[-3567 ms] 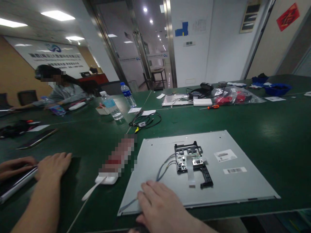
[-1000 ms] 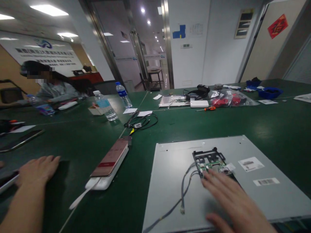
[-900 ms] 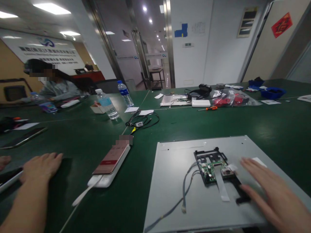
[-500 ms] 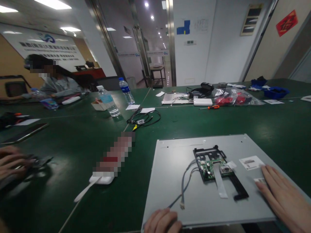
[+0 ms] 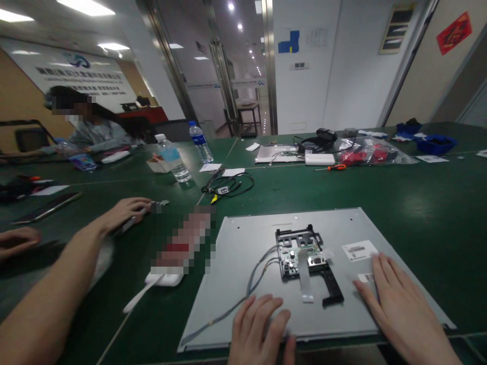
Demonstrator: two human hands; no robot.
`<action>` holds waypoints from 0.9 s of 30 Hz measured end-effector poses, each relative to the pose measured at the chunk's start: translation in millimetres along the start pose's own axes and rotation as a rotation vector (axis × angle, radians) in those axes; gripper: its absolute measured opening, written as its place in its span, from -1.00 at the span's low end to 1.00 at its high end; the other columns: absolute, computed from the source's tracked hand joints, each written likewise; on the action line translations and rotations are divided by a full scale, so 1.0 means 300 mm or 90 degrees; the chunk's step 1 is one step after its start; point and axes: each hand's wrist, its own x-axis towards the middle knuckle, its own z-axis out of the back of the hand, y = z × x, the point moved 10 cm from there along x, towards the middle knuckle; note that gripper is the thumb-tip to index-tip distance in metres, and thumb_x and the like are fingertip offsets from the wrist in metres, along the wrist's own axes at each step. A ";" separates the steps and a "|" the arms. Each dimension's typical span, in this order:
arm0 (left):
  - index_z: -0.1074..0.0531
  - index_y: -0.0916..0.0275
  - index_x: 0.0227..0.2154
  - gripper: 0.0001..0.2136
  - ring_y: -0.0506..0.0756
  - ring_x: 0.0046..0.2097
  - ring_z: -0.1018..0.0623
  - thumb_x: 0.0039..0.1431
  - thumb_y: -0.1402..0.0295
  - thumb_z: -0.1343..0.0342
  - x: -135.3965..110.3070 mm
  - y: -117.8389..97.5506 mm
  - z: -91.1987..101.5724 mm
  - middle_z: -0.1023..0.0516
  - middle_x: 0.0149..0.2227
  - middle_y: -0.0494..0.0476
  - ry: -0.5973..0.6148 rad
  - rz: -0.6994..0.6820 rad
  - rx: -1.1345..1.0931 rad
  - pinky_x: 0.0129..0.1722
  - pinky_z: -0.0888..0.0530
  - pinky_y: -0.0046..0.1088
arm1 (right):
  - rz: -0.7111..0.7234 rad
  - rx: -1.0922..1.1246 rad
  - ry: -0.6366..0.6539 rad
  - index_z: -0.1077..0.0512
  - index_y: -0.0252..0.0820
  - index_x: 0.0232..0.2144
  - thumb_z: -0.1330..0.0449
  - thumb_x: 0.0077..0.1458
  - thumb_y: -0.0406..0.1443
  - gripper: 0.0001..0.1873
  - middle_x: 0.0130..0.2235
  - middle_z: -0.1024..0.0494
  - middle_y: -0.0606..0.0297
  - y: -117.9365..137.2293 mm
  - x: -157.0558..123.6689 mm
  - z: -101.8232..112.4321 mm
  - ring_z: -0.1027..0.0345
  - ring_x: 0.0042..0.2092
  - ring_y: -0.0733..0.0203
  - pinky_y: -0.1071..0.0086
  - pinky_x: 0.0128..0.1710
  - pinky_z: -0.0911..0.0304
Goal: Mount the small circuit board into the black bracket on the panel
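Note:
A flat grey metal display panel (image 5: 243,284) lies on the green table in front of me. On its back sit a black plastic bracket (image 5: 331,291) and a green circuit board (image 5: 299,261), from which a flat ribbon cable (image 5: 305,281) runs down. Thin grey-blue wires (image 5: 228,313) trail from the board to the near left corner. My left hand (image 5: 261,329) rests over the panel's near edge, fingers bent and apart, close to the wires. Flat on the right part, beside a white label (image 5: 359,250), lies my right hand (image 5: 403,306), fingers stretched out.
A co-worker's arm (image 5: 72,268) reaches in from the left, its hand on a small object. Nearby are a white power strip (image 5: 167,279), black cables (image 5: 239,185), a water bottle (image 5: 173,157), an orange screwdriver (image 5: 337,167) and plastic-bagged red parts (image 5: 375,152). Another person sits far left.
The panel has shifted left, its board with it. The wires' loose end now lies toward the near left corner. My left hand has moved farther onto the panel. A co-worker's arm has stretched forward.

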 end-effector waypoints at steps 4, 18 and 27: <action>-0.37 0.16 -0.11 -0.77 0.17 0.00 -0.42 0.15 0.41 -0.02 0.099 -0.004 -0.038 -0.47 -0.10 0.14 0.076 0.021 -0.030 0.10 -0.28 -0.11 | -0.003 -0.013 0.022 -0.14 -0.57 0.17 0.23 0.17 0.13 -0.12 0.18 -0.21 -0.25 0.022 0.007 -0.004 -0.05 0.21 -0.28 -0.09 0.08 -0.14; -0.30 0.09 -0.02 -0.61 0.19 0.17 -0.26 0.06 0.42 -0.16 0.278 0.030 -0.201 -0.32 0.10 0.10 0.299 -0.001 -0.023 0.19 -0.19 -0.03 | 0.093 0.029 0.057 -0.35 -0.21 0.07 0.04 0.15 0.08 -0.37 0.09 -0.42 0.09 0.033 0.125 0.123 -0.25 0.11 -0.12 -0.04 0.07 -0.19; -0.31 0.14 -0.05 -0.65 0.24 0.17 -0.27 0.08 0.40 -0.15 0.235 0.055 -0.223 -0.32 0.09 0.18 0.295 0.028 -0.020 0.19 -0.14 0.05 | 0.342 0.301 0.177 -0.45 -0.12 -0.10 -0.13 0.16 -0.26 -0.74 -0.09 -0.52 0.17 0.360 0.343 0.143 -0.36 -0.06 0.08 0.15 -0.03 -0.26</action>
